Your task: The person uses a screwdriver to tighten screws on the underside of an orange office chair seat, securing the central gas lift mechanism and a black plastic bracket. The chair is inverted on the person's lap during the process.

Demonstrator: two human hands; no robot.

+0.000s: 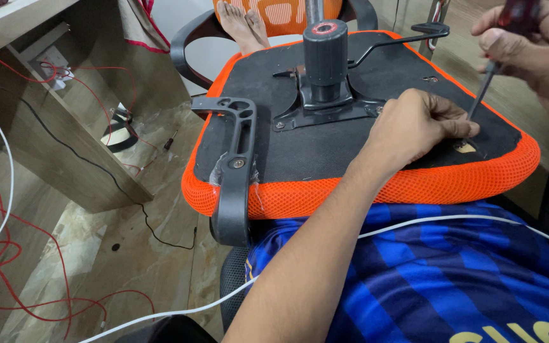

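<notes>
An upturned office chair seat with a black underside and orange mesh edge rests on my lap. My left hand is closed on the seat's right side, fingertips pinching something small at the screwdriver's tip; what it pinches is hidden. My right hand grips the dark red handle of a screwdriver, whose shaft slants down to a hole near the seat's right edge. A black armrest bracket is fixed at the seat's left side. The black gas-lift post stands from the metal plate in the middle.
A lever sticks out from the centre mechanism. Another person's bare feet rest beyond the seat. A wooden desk stands on the left, with red wires and a white cable on the marble floor.
</notes>
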